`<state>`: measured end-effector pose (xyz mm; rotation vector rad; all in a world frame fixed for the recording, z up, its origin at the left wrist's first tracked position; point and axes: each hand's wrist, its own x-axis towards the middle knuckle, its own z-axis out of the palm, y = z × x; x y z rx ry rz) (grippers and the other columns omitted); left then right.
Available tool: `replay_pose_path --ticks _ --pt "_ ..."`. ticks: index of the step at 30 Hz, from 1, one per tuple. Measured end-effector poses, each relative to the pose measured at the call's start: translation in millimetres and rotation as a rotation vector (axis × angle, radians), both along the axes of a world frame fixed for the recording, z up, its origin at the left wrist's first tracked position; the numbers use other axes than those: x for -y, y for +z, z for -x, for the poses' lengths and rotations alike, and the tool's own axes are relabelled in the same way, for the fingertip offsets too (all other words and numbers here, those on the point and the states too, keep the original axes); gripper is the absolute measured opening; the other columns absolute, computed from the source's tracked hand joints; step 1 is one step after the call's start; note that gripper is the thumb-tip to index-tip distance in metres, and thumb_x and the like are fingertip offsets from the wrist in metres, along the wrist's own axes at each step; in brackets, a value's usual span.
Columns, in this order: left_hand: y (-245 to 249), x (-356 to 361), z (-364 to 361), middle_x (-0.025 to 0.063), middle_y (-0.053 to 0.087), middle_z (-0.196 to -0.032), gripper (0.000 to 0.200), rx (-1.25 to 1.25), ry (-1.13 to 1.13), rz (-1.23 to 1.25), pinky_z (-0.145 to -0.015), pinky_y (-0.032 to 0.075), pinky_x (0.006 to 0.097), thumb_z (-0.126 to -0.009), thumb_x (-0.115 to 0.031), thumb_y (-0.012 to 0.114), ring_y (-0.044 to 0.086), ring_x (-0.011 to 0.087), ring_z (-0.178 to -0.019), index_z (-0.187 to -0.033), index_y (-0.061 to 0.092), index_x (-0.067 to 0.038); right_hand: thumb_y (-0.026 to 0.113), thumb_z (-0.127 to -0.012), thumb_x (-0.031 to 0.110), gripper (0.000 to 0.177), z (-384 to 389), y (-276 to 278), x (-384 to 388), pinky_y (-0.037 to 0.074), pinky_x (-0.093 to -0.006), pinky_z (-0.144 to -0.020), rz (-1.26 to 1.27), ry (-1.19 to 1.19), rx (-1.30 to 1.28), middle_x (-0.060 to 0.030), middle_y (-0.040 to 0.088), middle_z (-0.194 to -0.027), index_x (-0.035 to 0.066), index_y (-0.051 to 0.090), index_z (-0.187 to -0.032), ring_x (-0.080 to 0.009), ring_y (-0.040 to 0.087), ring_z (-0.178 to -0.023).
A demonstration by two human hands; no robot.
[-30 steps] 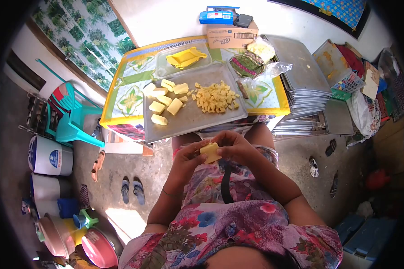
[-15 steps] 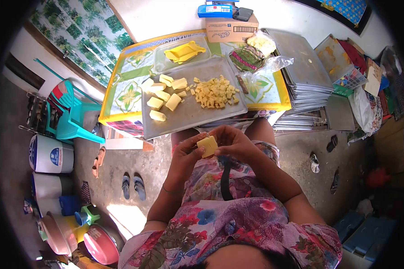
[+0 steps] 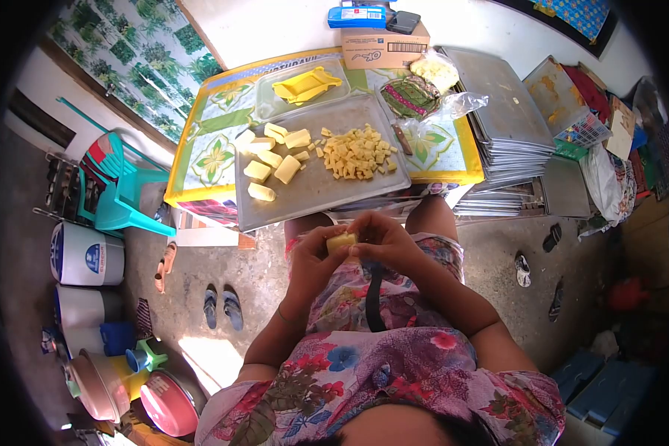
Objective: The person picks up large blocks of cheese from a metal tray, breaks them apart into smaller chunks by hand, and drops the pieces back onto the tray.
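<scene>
Both hands are up in front of the lap, pinching the same thing. The left hand (image 3: 313, 262) and right hand (image 3: 382, 241) each have fingers curled in tight around a small yellow block (image 3: 342, 241), which sits right between the fingertips of the two, so neither hand is spread at all.

Just past the hands, further from the body, there's a big metal tray (image 3: 327, 197) on the table. On it, straight ahead of the right hand, is a pile of small yellow cubes (image 3: 359, 154). Ahead of the left hand are bigger uncut chunks (image 3: 273, 160), lying loose and apart from the pile. Just beyond the cubes to the right is what looks like a knife (image 3: 402, 139), hard to be sure.

Further out behind the tray sits a cardboard box (image 3: 382, 52). Well off to the right of the right hand is a stack of metal trays (image 3: 505, 119), and down on the floor left of the left hand, a pair of sandals (image 3: 221, 308).
</scene>
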<state>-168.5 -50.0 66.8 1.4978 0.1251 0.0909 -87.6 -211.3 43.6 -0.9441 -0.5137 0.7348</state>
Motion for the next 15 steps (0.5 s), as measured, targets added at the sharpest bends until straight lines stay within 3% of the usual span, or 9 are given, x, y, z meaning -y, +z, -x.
replay_pose_path --ticks 15 --pt "-3.6 -2.2 -3.3 0.007 0.06 -0.099 0.026 -0.011 -0.067 0.049 -0.08 0.048 0.0244 -0.084 -0.002 0.061 0.059 0.0114 -0.092 -0.109 0.056 0.002 0.065 -0.083 0.003 0.023 -1.6 -2.1 3.4 0.05 -0.0245 -0.072 0.02 -0.014 -0.079 -0.0046 0.062 -0.088 0.001 0.056 -0.104 -0.0107 0.061 -0.082"
